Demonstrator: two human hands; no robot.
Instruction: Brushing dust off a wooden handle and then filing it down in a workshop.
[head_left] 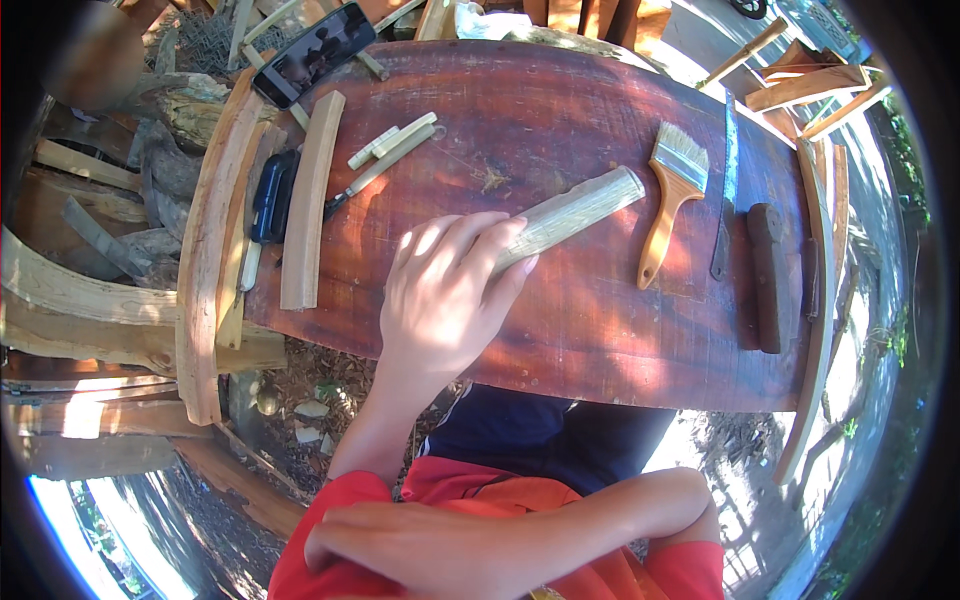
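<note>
My left hand (455,290) grips a pale, weathered wooden stick (580,210) with its fingers closed, over the reddish-brown board (590,350). At the bottom, my right hand (345,545) lies across my body with bent fingers curled against my red left sleeve (340,490); its fingertips are partly hidden. To the stick's right are a brush with an orange handle (660,230), a long dark metal blade (725,180) and a dark wooden block (770,280). To the left lie small pale wood pieces (390,140) on a tool with a dark tip.
Wooden strips (312,200), a dark blue tool (272,200) and a phone (310,60) sit along the board's left. A curved strip (815,260) runs along its right edge. Scrap wood and wire mesh (190,40) surround the left and back; more offcuts (805,85) stand at back right.
</note>
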